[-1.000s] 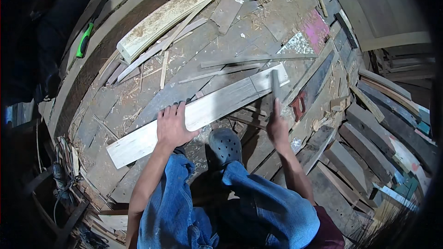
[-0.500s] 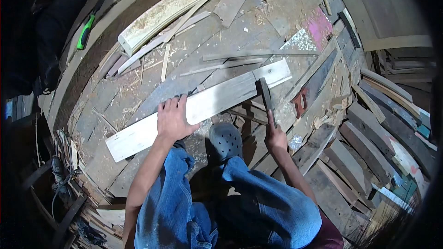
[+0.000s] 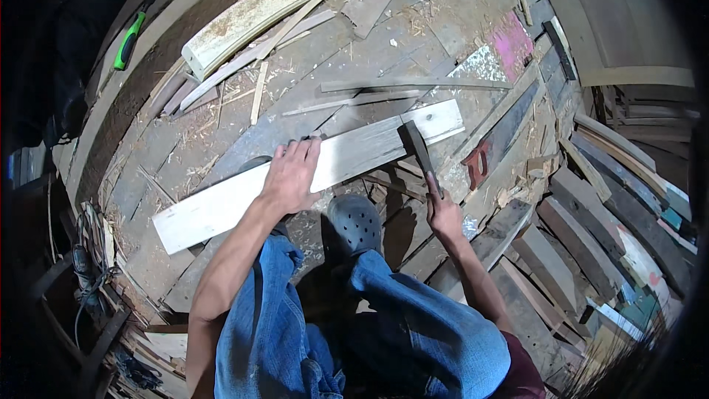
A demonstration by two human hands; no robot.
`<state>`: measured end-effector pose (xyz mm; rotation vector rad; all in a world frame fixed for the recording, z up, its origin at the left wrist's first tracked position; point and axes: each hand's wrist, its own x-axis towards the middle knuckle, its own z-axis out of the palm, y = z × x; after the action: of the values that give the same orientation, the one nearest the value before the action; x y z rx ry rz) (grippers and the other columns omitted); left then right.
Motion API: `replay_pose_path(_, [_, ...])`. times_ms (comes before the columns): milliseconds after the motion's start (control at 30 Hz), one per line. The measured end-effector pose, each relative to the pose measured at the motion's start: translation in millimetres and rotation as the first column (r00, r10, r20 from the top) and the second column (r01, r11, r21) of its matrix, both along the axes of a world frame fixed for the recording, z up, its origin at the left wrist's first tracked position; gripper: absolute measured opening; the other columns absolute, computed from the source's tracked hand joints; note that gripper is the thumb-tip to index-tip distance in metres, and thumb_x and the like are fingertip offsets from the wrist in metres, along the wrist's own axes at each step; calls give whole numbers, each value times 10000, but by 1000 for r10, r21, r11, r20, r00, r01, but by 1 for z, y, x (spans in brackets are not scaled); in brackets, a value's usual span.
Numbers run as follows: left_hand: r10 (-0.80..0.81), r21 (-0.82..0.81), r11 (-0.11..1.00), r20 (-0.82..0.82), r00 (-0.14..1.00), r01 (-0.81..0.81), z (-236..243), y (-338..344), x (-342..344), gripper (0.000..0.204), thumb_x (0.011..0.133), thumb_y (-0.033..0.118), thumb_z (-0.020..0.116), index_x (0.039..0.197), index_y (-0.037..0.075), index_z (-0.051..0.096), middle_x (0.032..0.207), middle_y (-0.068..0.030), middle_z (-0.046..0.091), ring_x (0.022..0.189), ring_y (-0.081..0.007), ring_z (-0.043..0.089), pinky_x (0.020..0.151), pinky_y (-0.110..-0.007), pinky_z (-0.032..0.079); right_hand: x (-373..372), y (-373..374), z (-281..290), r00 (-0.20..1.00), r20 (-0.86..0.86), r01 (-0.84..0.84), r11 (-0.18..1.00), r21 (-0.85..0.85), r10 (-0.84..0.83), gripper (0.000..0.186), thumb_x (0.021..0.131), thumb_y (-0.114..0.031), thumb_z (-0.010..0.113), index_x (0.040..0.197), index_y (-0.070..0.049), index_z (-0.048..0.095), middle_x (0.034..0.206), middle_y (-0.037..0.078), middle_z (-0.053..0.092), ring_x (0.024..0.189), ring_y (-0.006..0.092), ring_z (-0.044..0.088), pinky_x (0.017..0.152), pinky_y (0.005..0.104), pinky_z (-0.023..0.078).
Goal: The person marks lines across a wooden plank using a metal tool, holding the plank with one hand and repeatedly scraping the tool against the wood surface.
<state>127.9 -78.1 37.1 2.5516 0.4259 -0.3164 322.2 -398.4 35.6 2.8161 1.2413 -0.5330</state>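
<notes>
A long pale wooden plank (image 3: 214, 210) lies slantwise in front of me, its far right end beyond a dark line across its face. My left hand (image 3: 292, 174) grips the plank near its middle, fingers over the far edge and thumb by the near one. In my right hand (image 3: 444, 216) is a dark, narrow tool (image 3: 418, 149), its broader tip at the plank near the dark line. Whether that tip touches the wood, and what kind of tool it is, I cannot tell. My grey clog (image 3: 354, 223) stands close to the plank's near edge.
A handsaw with a red handle (image 3: 476, 165) lies to the right. Stacked timber offcuts (image 3: 580, 233) crowd the right side. A thick pale beam (image 3: 258, 18) and thin strips lie farther off. A green-handled tool (image 3: 130, 41) rests at upper left. Wood shavings litter the planked floor.
My left hand now sits farther right along the plank, with its fingers closer together. The plank appears slightly farther left in view. The tool stays near the dark line, leaning more to the left.
</notes>
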Motion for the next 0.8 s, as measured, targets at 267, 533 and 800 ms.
replay_pose_path(267, [21,47,999,34,999,-22,-4,-3,-4,990,616,258,849,1410,-55,346,1229,-200,517,1179,-332,492,1010,-423,364,-12,0,-4,997,8,-71,997,17,71,679,941,-141,501,1538,-269,206,891,283,560,581,433,602,515,512,507])
replay_pose_path(533, [18,54,998,56,998,-21,-1,0,-2,979,595,245,854,1395,-37,366,1187,-203,526,1144,-327,504,982,-413,380,4,14,-12,997,-68,-39,998,54,43,696,938,-130,486,1541,-295,183,946,307,581,654,456,618,571,522,516])
replay_pose_path(800, [37,22,999,-21,999,-36,-6,-2,-3,1011,585,225,863,1412,-23,337,1228,-200,510,1185,-337,482,1015,-441,365,-2,3,-11,998,-53,-33,999,43,36,677,953,-158,495,1540,-283,182,959,325,588,715,474,624,600,537,517])
